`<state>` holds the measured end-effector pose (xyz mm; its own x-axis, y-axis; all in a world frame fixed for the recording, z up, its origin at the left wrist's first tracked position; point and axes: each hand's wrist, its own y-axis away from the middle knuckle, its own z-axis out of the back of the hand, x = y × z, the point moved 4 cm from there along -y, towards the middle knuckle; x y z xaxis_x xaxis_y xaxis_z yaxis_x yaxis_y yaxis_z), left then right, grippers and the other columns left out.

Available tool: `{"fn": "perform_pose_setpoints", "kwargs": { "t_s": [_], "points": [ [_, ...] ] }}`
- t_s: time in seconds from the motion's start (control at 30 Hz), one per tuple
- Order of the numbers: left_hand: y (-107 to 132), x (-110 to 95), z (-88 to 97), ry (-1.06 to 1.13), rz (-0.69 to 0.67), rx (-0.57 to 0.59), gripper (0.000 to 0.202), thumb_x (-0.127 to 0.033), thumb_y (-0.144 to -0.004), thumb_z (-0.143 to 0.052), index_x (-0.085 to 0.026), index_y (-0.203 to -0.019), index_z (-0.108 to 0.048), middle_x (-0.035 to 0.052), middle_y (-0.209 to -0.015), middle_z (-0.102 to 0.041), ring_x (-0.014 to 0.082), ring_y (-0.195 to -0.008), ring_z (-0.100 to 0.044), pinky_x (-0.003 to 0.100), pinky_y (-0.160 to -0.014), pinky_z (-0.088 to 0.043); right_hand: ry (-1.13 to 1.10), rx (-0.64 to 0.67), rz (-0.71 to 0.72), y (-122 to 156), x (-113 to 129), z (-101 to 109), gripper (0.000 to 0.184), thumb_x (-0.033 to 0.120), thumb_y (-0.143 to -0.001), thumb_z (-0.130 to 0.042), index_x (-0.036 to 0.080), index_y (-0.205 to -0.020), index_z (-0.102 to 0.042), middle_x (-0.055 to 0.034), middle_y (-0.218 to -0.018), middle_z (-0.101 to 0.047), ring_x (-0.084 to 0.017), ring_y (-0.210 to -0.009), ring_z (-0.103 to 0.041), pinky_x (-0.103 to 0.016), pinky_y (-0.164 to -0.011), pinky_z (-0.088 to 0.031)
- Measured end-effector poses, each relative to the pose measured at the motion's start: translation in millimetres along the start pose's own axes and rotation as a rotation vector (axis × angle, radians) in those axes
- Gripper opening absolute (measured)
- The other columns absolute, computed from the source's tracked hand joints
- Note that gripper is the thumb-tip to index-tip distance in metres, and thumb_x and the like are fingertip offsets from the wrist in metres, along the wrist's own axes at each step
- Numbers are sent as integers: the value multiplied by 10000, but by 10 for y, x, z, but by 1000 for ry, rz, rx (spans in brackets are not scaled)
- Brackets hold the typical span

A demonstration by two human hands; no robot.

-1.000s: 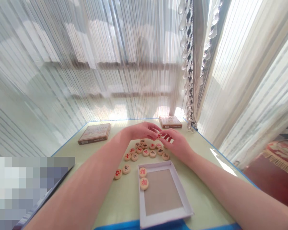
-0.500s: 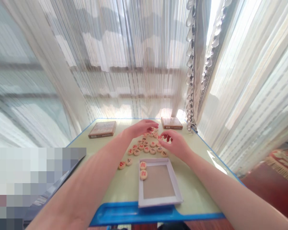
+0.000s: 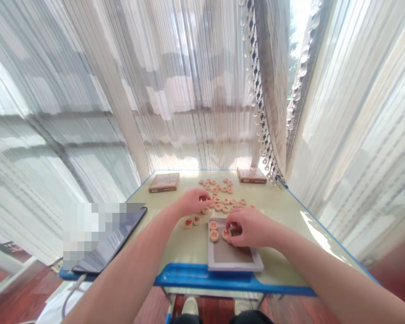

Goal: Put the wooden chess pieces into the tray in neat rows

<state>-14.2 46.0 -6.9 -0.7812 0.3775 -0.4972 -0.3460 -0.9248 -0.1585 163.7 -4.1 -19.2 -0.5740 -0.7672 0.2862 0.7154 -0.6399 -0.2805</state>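
Round wooden chess pieces [image 3: 219, 191] with red and black characters lie scattered across the middle of a pale green table [image 3: 283, 211]. A shallow white box tray [image 3: 234, 258] sits at the near edge and holds two pieces [image 3: 214, 229] at its far left corner. My right hand [image 3: 249, 227] is over the tray's far end, fingers pinched on a red-marked piece [image 3: 227, 233] that touches the tray floor. My left hand [image 3: 193, 203] rests curled on the pieces just beyond the tray, fingertips on one of them.
Two flat brown boxes lie at the back, one left [image 3: 164, 182] and one right [image 3: 251, 175]. A dark tablet [image 3: 111, 240] lies at the left edge. The table has a blue rim [image 3: 195, 276]. Sheer curtains surround it; a beaded curtain [image 3: 261, 117] hangs at the back right.
My right hand came back from the far pile with a piece and lowered it into the tray. My left hand drew nearer onto the closer pieces. The camera pulled back.
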Motion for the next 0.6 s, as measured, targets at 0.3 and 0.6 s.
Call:
{"fn": "perform_pose_setpoints", "kwargs": {
  "t_s": [0.3,0.6],
  "points": [
    [96,-43,1,67,43,444,233,-369,-683,-578,-169,-716,-694,-19,-591,-565,91,-546,-443,195,-503,-341,-27,-125,-14,-78,18,-6,120,321,-684,-642,210,-726,-661,-13,-641,-614,-169,-717,-518,-267,-631,-381],
    [110,-104,-69,69,30,521,250,-385,-685,-574,-153,-645,-658,-28,-504,-449,75,-466,-360,197,-424,-285,-35,-139,-67,-152,61,-95,141,344,-712,-645,207,-746,-657,-12,-646,-596,-166,-713,-507,-272,-645,-375]
  ]
}}
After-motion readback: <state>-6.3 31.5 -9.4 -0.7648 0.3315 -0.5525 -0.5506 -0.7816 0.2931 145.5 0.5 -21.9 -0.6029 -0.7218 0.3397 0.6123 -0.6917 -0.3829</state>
